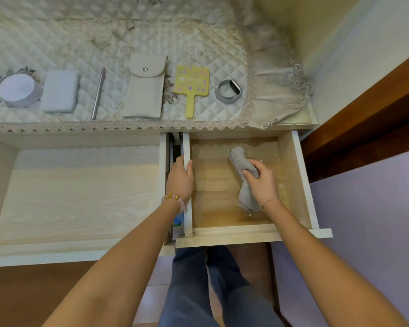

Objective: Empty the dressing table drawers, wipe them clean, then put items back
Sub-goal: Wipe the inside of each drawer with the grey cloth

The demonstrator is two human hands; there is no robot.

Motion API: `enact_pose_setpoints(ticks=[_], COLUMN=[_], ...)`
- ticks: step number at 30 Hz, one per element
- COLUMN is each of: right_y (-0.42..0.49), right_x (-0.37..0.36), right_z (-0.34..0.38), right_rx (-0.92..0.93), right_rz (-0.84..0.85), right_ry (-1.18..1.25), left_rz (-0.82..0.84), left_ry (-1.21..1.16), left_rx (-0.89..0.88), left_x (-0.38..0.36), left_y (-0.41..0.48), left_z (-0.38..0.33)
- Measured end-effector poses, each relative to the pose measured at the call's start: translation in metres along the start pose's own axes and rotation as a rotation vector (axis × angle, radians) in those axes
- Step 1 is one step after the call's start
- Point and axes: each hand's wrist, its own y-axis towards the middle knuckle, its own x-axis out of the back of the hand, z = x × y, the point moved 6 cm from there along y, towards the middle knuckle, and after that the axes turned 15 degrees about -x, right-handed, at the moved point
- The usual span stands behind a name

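Note:
The right drawer of the dressing table stands pulled out, and its wooden floor holds nothing but a grey textured cloth. My right hand grips that cloth and presses it down on the drawer floor. My left hand holds the drawer's left wall, thumb inside and fingers outside. The wide left drawer is open too and bare. On the quilted cover above lie a white round jar, a white box, a metal rod, a beige snap pouch, a yellow hand mirror and a grey smart band.
A lace-edged cover drapes over the table's right corner. A brown wooden board and a lilac surface lie to the right of the drawer. My legs in blue jeans are below the drawer front.

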Motion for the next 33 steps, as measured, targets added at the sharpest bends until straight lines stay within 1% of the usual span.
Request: enact_pose_setpoints(ticks=[2,4,9,14,17,22,25,28,33], right_y=[-0.011,-0.023,-0.052,-0.070,-0.077,-0.085,-0.089,-0.094,-0.107], right_x=[0.008,0.014,0.022,0.023,0.019,0.006,0.001,-0.001,-0.010], right_z=[0.007,0.015,0.039,0.059,0.070,0.084,0.091,0.096,0.103], right_rx=[0.003,0.018,0.088,0.137,0.167,0.230,0.286,0.322,0.396], right_rz=[-0.018,-0.039,-0.046,-0.019,0.004,0.060,0.101,0.154,0.312], right_ry=[0.019,0.022,0.008,-0.023,-0.012,-0.020,-0.033,-0.037,-0.107], left_rz=[0.037,0.025,-0.020,-0.013,-0.044,-0.119,-0.158,-0.193,-0.267], left_ry=[0.014,0.067,0.220,0.395,0.521,0.673,0.719,0.758,0.766], left_rx=[-0.012,-0.063,-0.318,-0.486,-0.554,-0.564,-0.541,-0.465,-0.263], left_x=[0.008,0.020,0.051,0.081,0.099,0.118,0.124,0.128,0.132], left_y=[-0.002,-0.010,-0.040,-0.065,-0.073,-0.086,-0.100,-0.116,-0.155], left_z=[-0.007,-0.021,-0.069,-0.089,-0.093,-0.096,-0.098,-0.098,-0.097])
